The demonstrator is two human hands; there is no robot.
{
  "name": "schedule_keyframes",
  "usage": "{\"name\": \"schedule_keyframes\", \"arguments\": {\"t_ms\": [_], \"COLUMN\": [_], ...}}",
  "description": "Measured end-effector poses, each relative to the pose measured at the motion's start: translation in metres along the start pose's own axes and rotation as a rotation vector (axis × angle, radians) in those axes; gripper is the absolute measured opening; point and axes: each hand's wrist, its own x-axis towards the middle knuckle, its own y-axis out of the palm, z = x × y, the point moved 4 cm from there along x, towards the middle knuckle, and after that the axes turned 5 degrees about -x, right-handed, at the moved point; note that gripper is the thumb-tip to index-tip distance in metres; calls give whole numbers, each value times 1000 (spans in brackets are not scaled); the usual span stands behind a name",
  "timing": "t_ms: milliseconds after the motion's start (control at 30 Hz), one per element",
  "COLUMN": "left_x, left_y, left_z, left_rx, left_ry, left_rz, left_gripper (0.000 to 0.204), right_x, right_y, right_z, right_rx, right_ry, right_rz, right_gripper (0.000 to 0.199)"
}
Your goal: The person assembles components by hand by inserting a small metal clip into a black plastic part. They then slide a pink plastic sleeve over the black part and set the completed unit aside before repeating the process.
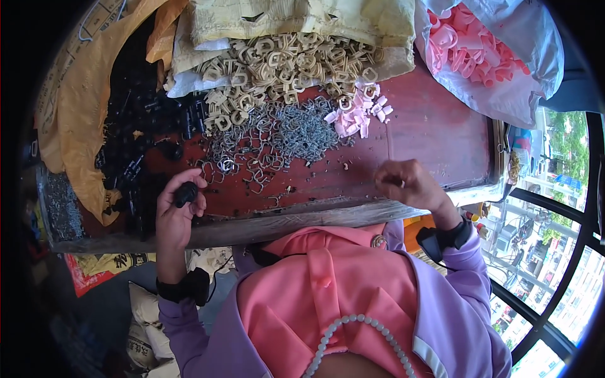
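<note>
In my left hand (176,208), palm up over the table's near edge, I hold a small black plastic piece (185,194) with curled fingers. My right hand (413,183) is raised over the right part of the table, its thumb and fingers pinched together. Whatever it holds is too small to make out. Between and beyond my hands lies a heap of bent metal wire clips (305,129), some scattered toward me. Behind them beige plastic buckle-like rings (283,66) spill from a sack, with pale pink plastic pieces (356,113) at their right. Many black plastic parts (135,170) lie at the left.
A reddish table (435,120) carries everything. An orange woven sack (75,132) drapes over its left end, and a pale yellow sack (302,16) lies at the back. A white bag of pink plastic parts (466,47) stands at the far right, near large windows (561,239).
</note>
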Motion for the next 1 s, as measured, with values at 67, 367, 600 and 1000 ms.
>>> {"name": "schedule_keyframes", "arguments": {"t_ms": [67, 367, 600, 1000], "left_x": [-2, -4, -5, 14], "left_y": [3, 35, 59, 99], "left_z": [1, 1, 5, 13], "left_rx": [-25, -207, -235, 72], "left_ry": [-18, -168, -233, -244], "left_rz": [22, 45, 77, 277], "left_gripper": [30, 26, 19, 11], "right_x": [-28, -19, 54, 66], "right_y": [-3, 9, 53, 68], "right_z": [1, 5, 34, 30], "right_rx": [22, -147, -528, -564], "right_ry": [-62, -132, -424, -448], "right_rz": [160, -145, -211, -189], "right_gripper": [7, 11, 17, 15]}}
